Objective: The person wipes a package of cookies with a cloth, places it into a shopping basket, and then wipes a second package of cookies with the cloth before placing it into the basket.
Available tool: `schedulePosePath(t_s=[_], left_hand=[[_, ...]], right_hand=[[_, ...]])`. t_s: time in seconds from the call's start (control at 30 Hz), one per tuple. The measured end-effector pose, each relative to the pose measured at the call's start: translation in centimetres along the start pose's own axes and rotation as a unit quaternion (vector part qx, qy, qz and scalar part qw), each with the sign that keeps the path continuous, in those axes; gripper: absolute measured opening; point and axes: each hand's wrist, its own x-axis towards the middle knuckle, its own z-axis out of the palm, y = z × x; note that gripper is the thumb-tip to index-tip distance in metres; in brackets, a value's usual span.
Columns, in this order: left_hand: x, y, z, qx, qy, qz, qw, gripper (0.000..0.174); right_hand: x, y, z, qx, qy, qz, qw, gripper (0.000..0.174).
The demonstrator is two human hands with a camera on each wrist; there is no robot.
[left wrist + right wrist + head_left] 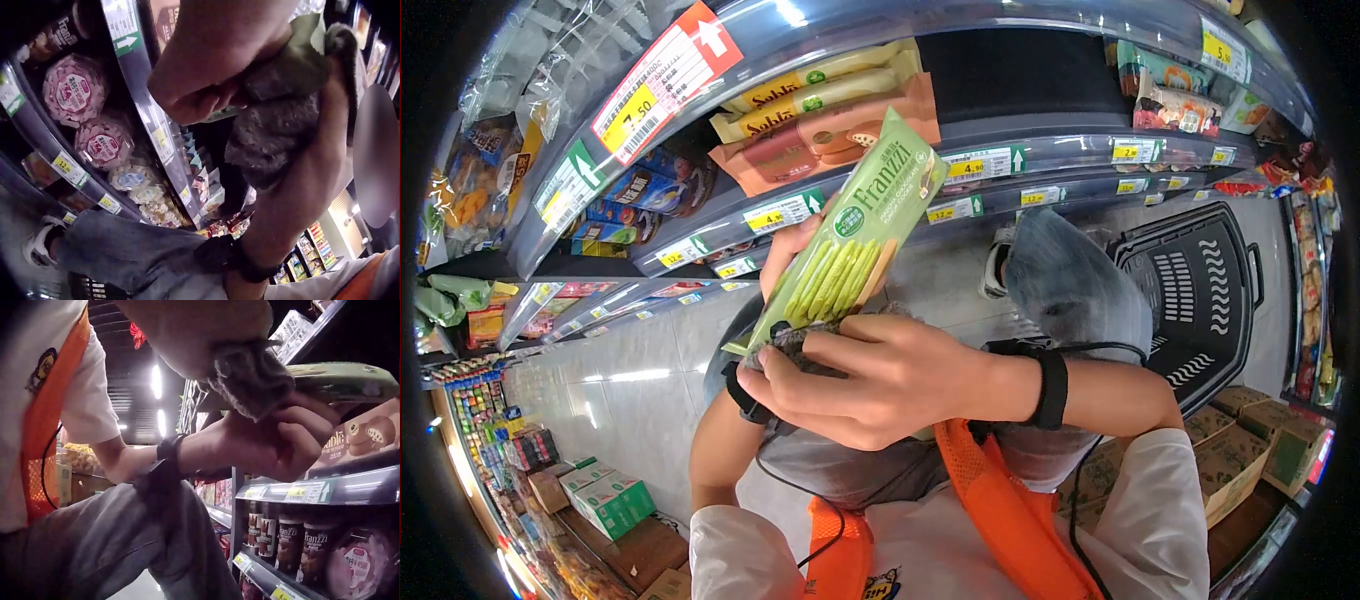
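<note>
Green-and-white boxes [608, 498] stand at far left; next, the left hand [788, 255] holds the packet [850, 235] from behind in a narrow grip, its printed face showing, tilted, in front of the shelf [850, 205]. Grey cloth [795, 345] lies at the packet's lower end, pinched by the right hand [875, 375]; the black basket [1200, 300] sits farther right, beside a knee [1075, 285].

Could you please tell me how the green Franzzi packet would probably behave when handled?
The green Franzzi packet is probably fairly stiff, since it extends straight beyond the left hand without sagging. Its contents may snap if squeezed, as thin sticks are pictured on it. Its shiny surface could be slightly slippery.
</note>
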Motion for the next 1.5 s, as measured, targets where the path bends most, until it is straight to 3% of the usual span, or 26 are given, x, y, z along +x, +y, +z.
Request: schedulePosePath(t_s=[0.13, 0.2, 0.3, 0.53, 0.57, 0.63, 0.73, 0.77, 0.83, 0.93, 1.1, 1.23, 1.37, 1.47, 1.5], left_hand=[[-0.9, 0.9, 4.2, -0.091, 0.183, -0.041, 0.978, 0.040], [-0.9, 0.9, 5.2, -0.085, 0.192, -0.051, 0.976, 0.042], [-1.1, 0.9, 5.5, -0.054, 0.127, -0.060, 0.989, 0.044], [-1.2, 1.1, 4.2, -0.093, 0.052, -0.043, 0.993, 0.050], [-0.2, 0.4, 0.0, -0.168, -0.042, -0.075, 0.982, 0.049], [-0.5, 0.6, 0.2, -0.210, -0.004, -0.059, 0.976, 0.046], [0.8, 0.6, -1.6, -0.201, -0.135, -0.009, 0.970, 0.045], [0.9, 0.3, -1.9, -0.198, -0.128, 0.013, 0.972, 0.047], [0.5, 0.0, -0.9, -0.068, 0.037, 0.066, 0.995, 0.050], [-1.1, 0.5, 4.6, 0.023, 0.169, 0.034, 0.985, 0.057], [-1.0, -0.3, 5.3, 0.023, 0.138, 0.021, 0.990, 0.060], [-0.9, 0.6, 4.8, 0.021, 0.159, -0.039, 0.986, 0.057], [-0.4, 0.4, 3.3, -0.027, 0.096, -0.031, 0.994, 0.051], [-0.7, -0.2, 1.3, 0.173, 0.104, 0.147, 0.968, 0.051], [-0.8, -0.1, 1.5, 0.173, 0.121, 0.161, 0.964, 0.049]], right_hand=[[0.2, 0.3, -0.3, -0.009, 0.019, 0.050, 0.999, 0.033], [0.4, 1.0, -0.3, -0.009, 0.030, 0.067, 0.997, 0.031], [0.4, 1.9, 0.0, -0.015, 0.035, 0.062, 0.997, 0.031], [0.3, 0.8, -0.7, -0.032, -0.056, -0.014, 0.998, 0.031], [0.2, 0.8, -0.6, -0.041, -0.069, -0.030, 0.996, 0.030], [0.0, 0.7, -0.5, -0.049, -0.085, -0.043, 0.994, 0.028], [-0.2, 0.5, -0.4, -0.046, -0.087, -0.038, 0.994, 0.026], [-0.3, 0.3, -0.3, -0.044, -0.083, -0.035, 0.995, 0.026], [-0.4, -0.1, -0.3, -0.047, -0.077, -0.034, 0.995, 0.026], [-0.3, -0.2, -0.5, -0.065, -0.061, -0.037, 0.995, 0.027], [0.1, -0.1, -0.3, -0.125, -0.025, -0.023, 0.991, 0.028], [0.1, -0.5, -0.6, -0.142, -0.080, -0.022, 0.986, 0.028], [0.0, -0.4, -0.7, -0.131, -0.095, -0.034, 0.986, 0.028], [-0.2, -0.4, -0.6, -0.119, -0.099, -0.039, 0.987, 0.025], [-0.2, -0.4, -0.5, -0.116, -0.101, -0.042, 0.987, 0.025]])
